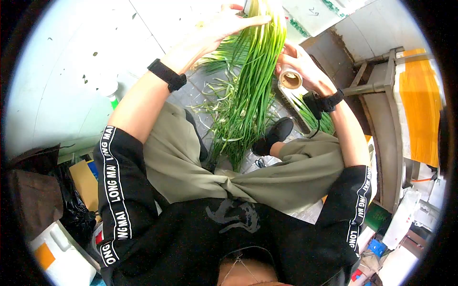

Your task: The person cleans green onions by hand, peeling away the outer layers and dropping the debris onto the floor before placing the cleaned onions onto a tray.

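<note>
A long bunch of scallions (260, 71) hangs with its pale ends at the top and its green tips trailing down between my legs. My left hand (231, 21) is closed around it near the pale end, its thumb stretched across the stems. On the other side, my right hand (303, 66) grips a roll of tape (291, 79), its cardboard core facing me, close beside the stems. The right fingertips are partly hidden behind the roll. More scallions (234, 52) lie behind the bunch, and loose trimmings (222, 100) cover the floor below.
A white foam box (310, 16) stands at the top right. Along the right runs a metal frame (377, 88) beside a white box with orange tape (420, 105). More scallions (315, 114) lie by my right knee. A white bottle (109, 88) stands at left.
</note>
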### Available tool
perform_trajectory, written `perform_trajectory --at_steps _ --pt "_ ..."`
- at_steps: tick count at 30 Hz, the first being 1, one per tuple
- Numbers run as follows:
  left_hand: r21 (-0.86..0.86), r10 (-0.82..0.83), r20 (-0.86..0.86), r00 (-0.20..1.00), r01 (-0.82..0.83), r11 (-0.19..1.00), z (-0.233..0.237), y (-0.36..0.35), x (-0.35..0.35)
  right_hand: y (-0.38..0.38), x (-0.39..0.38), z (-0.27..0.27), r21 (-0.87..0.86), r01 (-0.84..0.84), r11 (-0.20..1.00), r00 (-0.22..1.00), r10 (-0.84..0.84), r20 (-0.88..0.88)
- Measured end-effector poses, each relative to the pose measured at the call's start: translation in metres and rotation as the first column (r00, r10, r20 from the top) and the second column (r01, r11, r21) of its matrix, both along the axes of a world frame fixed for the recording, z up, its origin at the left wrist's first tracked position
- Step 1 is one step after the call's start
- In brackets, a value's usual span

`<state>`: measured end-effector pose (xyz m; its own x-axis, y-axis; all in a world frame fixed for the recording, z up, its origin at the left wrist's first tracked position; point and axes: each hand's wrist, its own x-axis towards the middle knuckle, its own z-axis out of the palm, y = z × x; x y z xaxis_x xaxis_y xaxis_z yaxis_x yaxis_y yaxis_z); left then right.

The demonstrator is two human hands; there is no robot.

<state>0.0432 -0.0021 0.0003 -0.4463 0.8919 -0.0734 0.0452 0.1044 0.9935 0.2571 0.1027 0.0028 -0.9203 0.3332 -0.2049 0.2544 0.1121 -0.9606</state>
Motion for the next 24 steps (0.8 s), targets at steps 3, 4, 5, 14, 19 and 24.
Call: perform_trajectory --at_steps 3,4,5,14,19,24 --pt "0.315 -0.379 0.071 0.923 0.339 0.886 -0.008 0.003 0.0 -0.002 0.004 0.003 -0.079 0.018 0.997 1.0 -0.02 -0.022" --pt "0.316 -0.38 0.07 0.922 0.341 0.886 -0.01 0.004 0.0 -0.002 0.005 0.004 -0.1 -0.004 0.995 1.0 0.005 0.001" --pt "0.305 -0.444 0.086 0.892 0.4 0.864 -0.011 0.004 0.0 -0.002 0.005 0.005 -0.121 -0.028 0.992 0.999 0.031 0.023" --pt "0.231 -0.239 -0.064 0.969 0.247 0.941 -0.022 0.012 -0.009 -0.003 0.002 -0.01 -0.052 0.178 0.983 0.984 -0.178 0.014" --pt "0.141 -0.117 -0.127 0.985 0.135 0.981 -0.003 -0.003 0.001 -0.003 -0.003 -0.024 0.271 0.216 0.938 0.975 -0.191 -0.118" --pt "0.183 -0.099 0.013 0.995 0.095 0.978 0.001 -0.003 0.008 -0.005 -0.008 -0.02 0.458 0.225 0.86 0.972 -0.167 -0.164"
